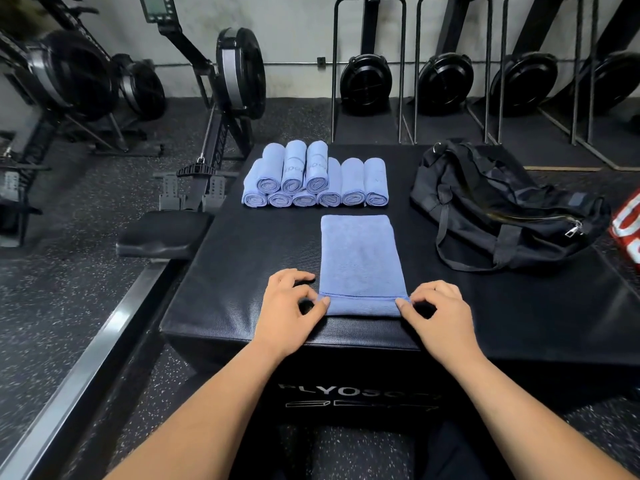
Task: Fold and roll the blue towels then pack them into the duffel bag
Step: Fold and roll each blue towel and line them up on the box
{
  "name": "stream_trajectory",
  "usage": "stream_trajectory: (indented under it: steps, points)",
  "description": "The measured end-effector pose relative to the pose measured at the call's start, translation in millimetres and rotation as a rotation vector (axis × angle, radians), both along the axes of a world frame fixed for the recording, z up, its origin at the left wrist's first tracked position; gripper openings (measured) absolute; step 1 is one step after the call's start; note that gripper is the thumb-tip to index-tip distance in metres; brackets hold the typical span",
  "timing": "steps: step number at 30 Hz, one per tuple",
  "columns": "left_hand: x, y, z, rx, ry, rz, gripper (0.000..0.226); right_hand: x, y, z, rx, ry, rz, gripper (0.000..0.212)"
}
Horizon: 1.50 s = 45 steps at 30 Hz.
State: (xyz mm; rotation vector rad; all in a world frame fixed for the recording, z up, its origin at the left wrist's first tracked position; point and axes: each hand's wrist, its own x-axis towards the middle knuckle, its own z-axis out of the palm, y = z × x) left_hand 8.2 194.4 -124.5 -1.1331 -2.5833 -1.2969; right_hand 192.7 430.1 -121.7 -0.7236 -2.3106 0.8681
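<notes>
A folded blue towel (pixel 360 258) lies lengthwise on the black plyo box (pixel 242 271), its near end turned over into a short first roll. My left hand (pixel 289 310) pinches the left end of that roll with thumb and fingers. My right hand (pixel 438 311) pinches the right end the same way. Behind the towel, several rolled blue towels (pixel 313 178) are stacked in two layers at the back of the box. The black duffel bag (pixel 502 209) lies slumped at the right, its zipper running along the top.
A rowing machine's seat and rail (pixel 162 233) run along the left of the box. More rowers (pixel 446 81) stand stored upright along the back wall. A red and white object (pixel 628 226) shows at the right edge. Speckled rubber floor surrounds the box.
</notes>
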Motion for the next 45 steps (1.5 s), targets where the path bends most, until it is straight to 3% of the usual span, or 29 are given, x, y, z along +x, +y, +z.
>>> stream_trajectory:
  steps: [10, 16, 23, 28, 35, 45]
  points:
    - [7, -1, 5, 0.010, 0.140, -0.035, 0.011, 0, -5, 7, -0.034, 0.013, -0.010, 0.022]
    - [7, -1, -2, -0.010, 0.216, -0.014, 0.004, -2, -10, -3, 0.101, 0.015, -0.040, 0.003]
    - [9, 0, -3, -0.038, 0.288, -0.023, 0.017, 1, -15, -4, 0.265, -0.061, -0.008, 0.014]
    - [8, -1, 0, -0.110, 0.245, -0.083, 0.034, 2, -13, 0, 0.285, -0.185, 0.062, 0.033]
    - [-1, 1, -8, -0.076, 0.147, 0.012, 0.023, -3, -10, 4, 0.156, -0.180, -0.051, 0.010]
    - [-3, 4, -2, -0.053, -0.012, 0.061, 0.019, -9, -5, 2, -0.004, -0.086, -0.085, 0.023]
